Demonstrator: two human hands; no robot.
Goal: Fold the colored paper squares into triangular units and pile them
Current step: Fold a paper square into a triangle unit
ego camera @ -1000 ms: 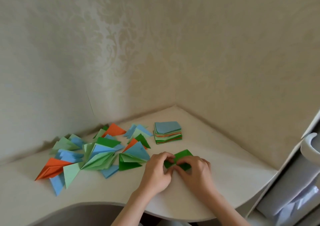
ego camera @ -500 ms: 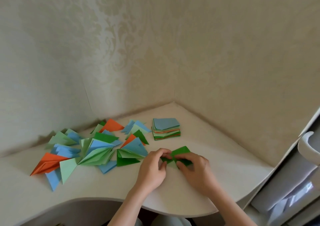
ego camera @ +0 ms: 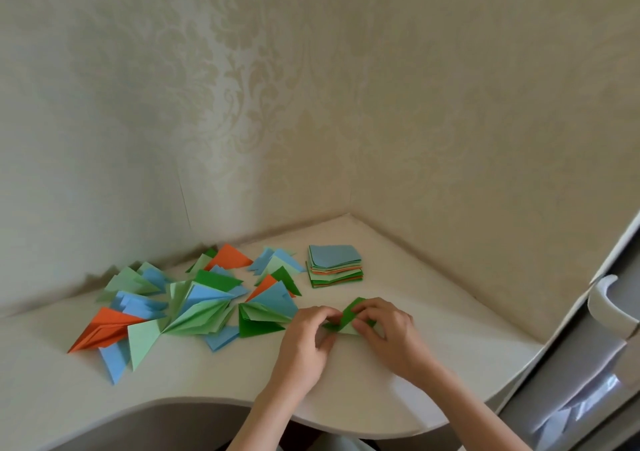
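Both hands pinched the green paper [ego camera: 349, 315] low over the surface [ego camera: 415, 312]: left hand [ego camera: 304, 333] and right hand [ego camera: 389, 333] each held a closed grip on one end. Judged light, thin, easily creased; best held at the folded edges.

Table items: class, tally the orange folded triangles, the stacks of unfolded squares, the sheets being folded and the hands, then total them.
orange folded triangles: 3
stack of unfolded squares: 1
green sheet being folded: 1
left hand and right hand: 2
Total: 7
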